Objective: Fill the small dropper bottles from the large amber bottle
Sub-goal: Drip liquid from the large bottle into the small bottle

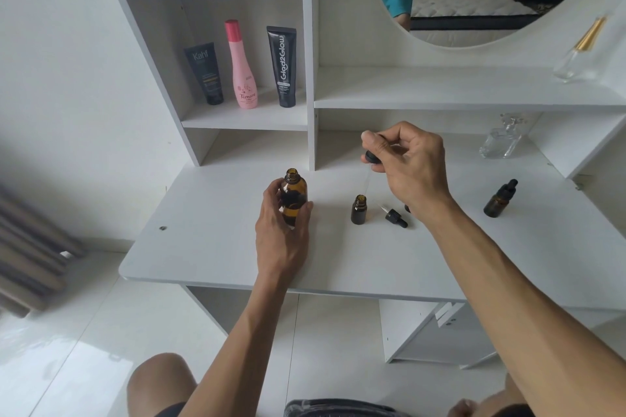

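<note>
left hand (281,230) grips the open large amber bottle (293,197) upright on the desk (203,247); right hand (406,162) pinches a dropper cap (372,156) aloft.

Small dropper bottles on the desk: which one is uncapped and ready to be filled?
The small bottle in the middle, standing beside a loose dropper cap. The other small bottle, far right, has its dropper cap on.

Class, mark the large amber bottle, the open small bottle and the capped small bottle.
large amber bottle (294,186): head view, glass shoulder.
open small bottle (359,211): head view, body.
capped small bottle (498,201): head view, body.

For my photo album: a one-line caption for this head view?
Left hand steadies the open large amber bottle; right hand lifts its dropper cap.
</note>
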A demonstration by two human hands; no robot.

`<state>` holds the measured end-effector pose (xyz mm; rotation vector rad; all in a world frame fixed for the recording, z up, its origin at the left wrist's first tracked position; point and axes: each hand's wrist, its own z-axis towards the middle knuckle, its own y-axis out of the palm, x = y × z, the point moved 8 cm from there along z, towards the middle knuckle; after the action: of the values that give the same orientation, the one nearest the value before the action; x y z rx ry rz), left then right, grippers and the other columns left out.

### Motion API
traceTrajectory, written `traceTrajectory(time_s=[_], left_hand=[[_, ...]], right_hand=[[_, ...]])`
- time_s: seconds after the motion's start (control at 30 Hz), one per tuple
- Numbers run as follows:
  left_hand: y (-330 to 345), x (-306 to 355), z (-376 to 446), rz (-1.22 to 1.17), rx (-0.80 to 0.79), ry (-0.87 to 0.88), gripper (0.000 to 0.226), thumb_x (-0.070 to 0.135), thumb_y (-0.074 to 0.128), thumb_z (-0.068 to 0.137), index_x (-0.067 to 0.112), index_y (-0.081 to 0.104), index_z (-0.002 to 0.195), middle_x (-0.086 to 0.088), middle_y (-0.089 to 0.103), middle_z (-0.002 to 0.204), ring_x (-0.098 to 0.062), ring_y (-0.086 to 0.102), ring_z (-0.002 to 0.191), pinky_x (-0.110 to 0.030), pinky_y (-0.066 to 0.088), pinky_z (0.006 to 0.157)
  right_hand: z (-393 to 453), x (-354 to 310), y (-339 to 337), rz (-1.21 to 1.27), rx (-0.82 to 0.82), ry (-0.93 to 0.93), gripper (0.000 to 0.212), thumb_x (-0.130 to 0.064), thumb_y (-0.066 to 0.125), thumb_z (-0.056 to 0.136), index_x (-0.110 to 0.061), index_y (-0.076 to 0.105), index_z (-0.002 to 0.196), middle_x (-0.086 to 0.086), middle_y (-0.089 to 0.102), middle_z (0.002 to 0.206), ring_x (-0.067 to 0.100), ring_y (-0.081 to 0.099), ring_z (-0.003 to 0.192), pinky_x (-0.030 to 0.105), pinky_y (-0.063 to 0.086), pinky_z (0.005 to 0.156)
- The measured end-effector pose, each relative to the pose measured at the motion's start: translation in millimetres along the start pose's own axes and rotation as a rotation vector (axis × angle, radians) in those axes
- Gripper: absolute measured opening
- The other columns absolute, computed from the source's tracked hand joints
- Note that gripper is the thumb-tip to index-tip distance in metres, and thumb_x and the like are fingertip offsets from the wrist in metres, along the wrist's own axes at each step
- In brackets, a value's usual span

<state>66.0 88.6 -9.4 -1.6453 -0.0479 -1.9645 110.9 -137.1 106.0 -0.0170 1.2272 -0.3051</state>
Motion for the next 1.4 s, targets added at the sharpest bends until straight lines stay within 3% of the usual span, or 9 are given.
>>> traceTrajectory(time_s=[0.13, 0.23, 0.33, 0.47, 0.63, 0.73, 1.03, 1.27, 1.4], left_hand=[[-0.2, -0.5, -0.6, 0.003, 0.0, -0.009, 0.05, 0.03, 0.07, 0.094, 0.04, 0.044, 0.136, 0.019, 0.061, 0.114, 0.002, 0.065, 0.093, -0.027, 0.052, 0.084], [-0.2, -0.6, -0.3, -0.004, -0.002, -0.004, 0.05, 0.029, 0.07, 0.094, 0.038, 0.044, 0.136, 0.016, 0.062, 0.116, -0.004, 0.067, 0.095, -0.028, 0.053, 0.085], [-0.2, -0.3, -0.2, -0.009, 0.0, 0.0, 0.051, 0.028, 0.07, 0.094, 0.036, 0.045, 0.137, 0.014, 0.063, 0.117, -0.01, 0.067, 0.099, -0.029, 0.054, 0.088], [0.7, -1.1, -0.2, -0.014, -0.005, -0.007, 0.051, 0.029, 0.07, 0.094, 0.039, 0.044, 0.136, 0.014, 0.063, 0.118, -0.011, 0.067, 0.1, -0.031, 0.054, 0.088], [0.2, -0.2, -0.4, -0.013, -0.006, -0.011, 0.05, 0.029, 0.07, 0.094, 0.039, 0.045, 0.135, 0.018, 0.062, 0.117, -0.004, 0.065, 0.098, -0.023, 0.051, 0.084], [1.0, -0.4, -1.2, -0.012, -0.016, -0.015, 0.048, 0.029, 0.069, 0.094, 0.042, 0.044, 0.133, 0.026, 0.06, 0.111, 0.003, 0.064, 0.094, -0.026, 0.051, 0.084], [1.1, -0.7, -0.4, 0.008, -0.025, -0.003, 0.047, 0.032, 0.068, 0.095, 0.042, 0.043, 0.133, 0.024, 0.06, 0.113, -0.001, 0.065, 0.088, -0.027, 0.049, 0.083], [1.1, 0.0, -0.6, 0.027, -0.029, 0.003, 0.047, 0.033, 0.067, 0.095, 0.043, 0.041, 0.133, 0.021, 0.06, 0.118, 0.003, 0.063, 0.088, -0.031, 0.05, 0.084], [1.6, 0.0, -0.5, 0.033, -0.033, 0.003, 0.047, 0.033, 0.067, 0.096, 0.041, 0.042, 0.134, 0.021, 0.059, 0.117, 0.012, 0.059, 0.089, -0.028, 0.048, 0.083]], right_hand=[[0.1, -2.7, -1.9, 0.009, 0.009, -0.006, 0.028, -0.03, 0.076, 0.088, -0.005, 0.069, 0.079, 0.01, 0.073, 0.073, 0.018, 0.075, 0.072, 0.04, 0.063, 0.067], [-0.1, -9.3, -4.5, 0.068, 0.043, -0.011, 0.02, -0.03, 0.076, 0.088, -0.015, 0.068, 0.077, 0.006, 0.072, 0.074, 0.018, 0.076, 0.073, 0.036, 0.062, 0.065], [1.2, -21.8, -3.2, 0.15, 0.064, -0.032, 0.018, -0.026, 0.075, 0.089, -0.011, 0.069, 0.082, 0.006, 0.072, 0.078, 0.02, 0.076, 0.073, 0.034, 0.061, 0.065], [6.3, -42.7, 13.0, 0.221, 0.024, -0.077, 0.013, -0.023, 0.076, 0.089, -0.013, 0.07, 0.083, 0.002, 0.072, 0.077, 0.023, 0.076, 0.075, 0.038, 0.063, 0.068], [9.8, -64.6, 47.8, 0.269, -0.059, -0.113, 0.01, -0.021, 0.076, 0.088, -0.016, 0.07, 0.08, 0.005, 0.072, 0.074, 0.027, 0.076, 0.074, 0.044, 0.063, 0.07], [10.3, -71.5, 65.5, 0.261, -0.094, -0.135, 0.01, -0.022, 0.076, 0.088, -0.017, 0.071, 0.081, 0.003, 0.072, 0.072, 0.025, 0.075, 0.072, 0.048, 0.063, 0.071], [13.3, -66.1, 88.8, 0.182, -0.131, -0.142, 0.02, -0.022, 0.077, 0.088, -0.003, 0.073, 0.09, 0.013, 0.074, 0.079, 0.021, 0.075, 0.07, 0.046, 0.063, 0.07], [15.0, -63.0, 90.8, 0.081, -0.137, -0.153, 0.015, -0.027, 0.078, 0.086, -0.015, 0.073, 0.08, 0.0, 0.073, 0.069, 0.015, 0.074, 0.068, 0.044, 0.062, 0.069], [15.2, -63.5, 91.1, 0.034, -0.149, -0.175, 0.02, -0.029, 0.078, 0.086, -0.01, 0.073, 0.081, -0.001, 0.074, 0.07, 0.008, 0.072, 0.065, 0.034, 0.062, 0.065]])
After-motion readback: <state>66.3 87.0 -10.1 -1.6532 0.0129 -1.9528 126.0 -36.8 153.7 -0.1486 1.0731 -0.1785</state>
